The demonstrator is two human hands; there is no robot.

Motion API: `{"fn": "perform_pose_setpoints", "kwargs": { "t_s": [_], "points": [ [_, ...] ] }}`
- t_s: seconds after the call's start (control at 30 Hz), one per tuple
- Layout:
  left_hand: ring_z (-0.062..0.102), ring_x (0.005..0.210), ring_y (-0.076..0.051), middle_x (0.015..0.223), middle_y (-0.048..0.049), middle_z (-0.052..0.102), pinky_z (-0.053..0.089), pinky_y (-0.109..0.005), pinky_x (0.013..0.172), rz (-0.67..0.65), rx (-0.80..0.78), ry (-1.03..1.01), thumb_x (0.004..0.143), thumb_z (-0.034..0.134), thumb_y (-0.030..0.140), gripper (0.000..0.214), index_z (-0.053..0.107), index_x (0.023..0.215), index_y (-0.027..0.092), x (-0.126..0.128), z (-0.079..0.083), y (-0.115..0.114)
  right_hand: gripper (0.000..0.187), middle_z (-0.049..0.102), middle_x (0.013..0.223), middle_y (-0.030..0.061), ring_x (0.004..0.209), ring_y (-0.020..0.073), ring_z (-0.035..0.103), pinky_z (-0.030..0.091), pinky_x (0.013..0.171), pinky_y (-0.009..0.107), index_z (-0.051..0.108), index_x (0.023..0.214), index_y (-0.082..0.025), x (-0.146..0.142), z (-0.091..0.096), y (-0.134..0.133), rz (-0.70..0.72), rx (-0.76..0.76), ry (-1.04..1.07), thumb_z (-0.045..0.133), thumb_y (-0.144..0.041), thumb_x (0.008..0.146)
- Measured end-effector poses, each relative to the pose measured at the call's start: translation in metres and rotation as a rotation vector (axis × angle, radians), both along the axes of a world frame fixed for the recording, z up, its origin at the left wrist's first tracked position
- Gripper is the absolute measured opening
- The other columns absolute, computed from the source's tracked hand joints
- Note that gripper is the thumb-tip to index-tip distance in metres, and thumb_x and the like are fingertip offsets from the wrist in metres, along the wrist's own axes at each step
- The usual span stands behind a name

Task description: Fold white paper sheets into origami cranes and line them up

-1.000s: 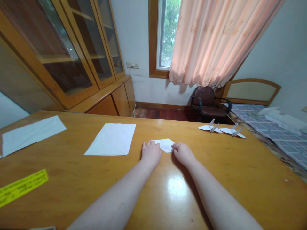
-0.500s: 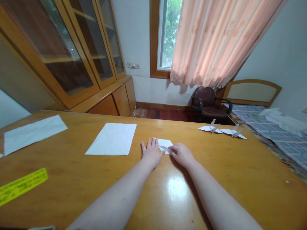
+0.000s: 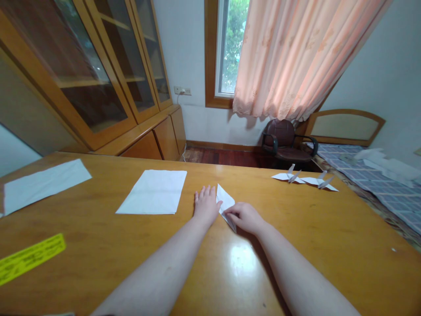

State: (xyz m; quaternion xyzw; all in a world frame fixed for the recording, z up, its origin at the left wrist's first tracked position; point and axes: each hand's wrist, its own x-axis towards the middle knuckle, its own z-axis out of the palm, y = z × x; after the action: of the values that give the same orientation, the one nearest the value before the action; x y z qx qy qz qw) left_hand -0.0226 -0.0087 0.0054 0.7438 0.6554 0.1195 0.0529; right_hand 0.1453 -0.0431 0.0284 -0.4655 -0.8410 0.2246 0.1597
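A small folded white paper [image 3: 225,201] lies on the wooden table [image 3: 296,245] just ahead of me. My left hand [image 3: 205,205] lies flat with fingers stretched out, pressing the paper's left side. My right hand [image 3: 244,217] is closed in a pinch on the paper's near flap, which is pulled toward me into a point. Both forearms reach in from the near edge.
A white sheet of paper [image 3: 154,198] lies left of my hands and another white sheet [image 3: 42,184] at the far left. A yellow strip [image 3: 30,258] sits near the left edge. Two folded paper cranes [image 3: 304,177] stand at the far right. Beyond are a cabinet, chair and bed.
My left hand went from curled to flat on the paper. My right hand drew a flap toward me, so the paper now shows a narrower, pointed shape.
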Motion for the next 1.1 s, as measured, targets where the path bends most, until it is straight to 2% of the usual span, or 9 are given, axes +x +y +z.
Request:
{"fn": "perform_pose_setpoints", "kwargs": {
  "t_s": [0.1,0.17,0.33,0.43,0.57,0.7,0.83,0.97,1.1],
  "points": [
    [0.048,0.115,-0.025,0.114,-0.0112,0.060,0.023,-0.045,0.106,-0.078,0.018,-0.006,0.083,0.050,0.035,0.031,0.058,0.108,0.018,0.002,0.006,-0.004,0.027,0.071,0.091,0.0015,0.080,0.0141,0.062,0.041,0.073,0.022,0.069,0.099,-0.025,-0.001,-0.002,-0.001,0.020,-0.014,0.048,0.046,-0.026,0.085],
    [0.052,0.110,-0.024,0.107,-0.0097,0.063,0.024,-0.046,0.106,-0.149,-0.011,-0.015,0.085,0.047,0.034,0.027,0.061,0.101,0.018,0.003,0.007,-0.005,0.027,0.071,0.090,0.0014,0.078,0.0133,0.063,0.042,0.072,0.022,0.069,0.098,-0.025,-0.001,-0.003,-0.001,0.032,-0.020,0.085,0.045,-0.027,0.086],
    [0.030,0.131,-0.026,0.133,-0.0034,0.050,0.015,-0.055,0.107,-0.341,-0.054,-0.037,0.087,0.044,0.031,0.035,0.052,0.121,0.029,0.003,0.000,-0.005,0.025,0.070,0.092,0.0047,0.084,0.0147,0.062,0.043,0.081,0.026,0.068,0.098,-0.022,0.003,-0.006,0.003,-0.052,0.096,0.153,0.046,-0.025,0.087],
    [0.023,0.135,-0.028,0.140,0.0011,0.042,0.012,-0.058,0.106,-0.378,-0.085,-0.038,0.086,0.048,0.034,0.034,0.054,0.119,0.037,0.002,-0.001,-0.002,0.027,0.066,0.107,0.0066,0.100,0.0169,0.059,0.040,0.091,0.032,0.065,0.103,-0.021,0.008,-0.010,0.010,-0.125,0.173,0.178,0.046,-0.017,0.084],
    [0.033,0.129,-0.023,0.125,0.0034,0.057,0.009,-0.054,0.108,-0.435,-0.071,-0.083,0.083,0.053,0.032,0.021,0.065,0.101,0.036,0.001,0.007,-0.002,0.027,0.062,0.115,0.0087,0.107,0.0174,0.056,0.041,0.093,0.031,0.065,0.101,-0.019,0.011,-0.015,0.015,-0.138,0.105,0.120,0.044,-0.015,0.085],
    [0.051,0.109,-0.018,0.101,0.0000,0.067,0.013,-0.046,0.109,-0.487,-0.084,-0.111,0.085,0.051,0.031,0.018,0.068,0.091,0.029,0.003,0.022,-0.010,0.027,0.058,0.123,0.0083,0.113,0.0176,0.052,0.038,0.097,0.031,0.066,0.103,-0.021,0.011,-0.017,0.016,-0.158,0.065,0.064,0.046,-0.017,0.085],
    [0.051,0.109,-0.020,0.106,-0.0027,0.064,0.015,-0.046,0.109,-0.544,-0.091,-0.091,0.079,0.058,0.040,0.023,0.065,0.095,0.026,0.007,0.028,-0.016,0.029,0.056,0.125,0.0066,0.115,0.0180,0.051,0.037,0.098,0.031,0.065,0.108,-0.024,0.014,-0.018,0.018,-0.161,0.025,0.029,0.047,-0.020,0.086],
    [0.045,0.117,-0.020,0.111,-0.0013,0.063,0.013,-0.048,0.109,-0.512,-0.075,-0.076,0.079,0.058,0.033,0.025,0.061,0.104,0.029,0.007,0.023,-0.013,0.030,0.056,0.126,0.0064,0.114,0.0184,0.052,0.038,0.098,0.032,0.065,0.110,-0.026,0.017,-0.020,0.019,-0.167,0.052,-0.009,0.046,-0.022,0.087],
    [0.051,0.108,-0.019,0.107,-0.0011,0.064,0.020,-0.044,0.108,-0.583,-0.080,-0.086,0.079,0.058,0.036,0.020,0.064,0.097,0.029,0.006,0.023,-0.015,0.029,0.056,0.125,0.0068,0.112,0.0189,0.053,0.038,0.096,0.032,0.066,0.109,-0.026,0.017,-0.019,0.018,-0.150,0.110,-0.055,0.047,-0.024,0.086]
  ]
}}
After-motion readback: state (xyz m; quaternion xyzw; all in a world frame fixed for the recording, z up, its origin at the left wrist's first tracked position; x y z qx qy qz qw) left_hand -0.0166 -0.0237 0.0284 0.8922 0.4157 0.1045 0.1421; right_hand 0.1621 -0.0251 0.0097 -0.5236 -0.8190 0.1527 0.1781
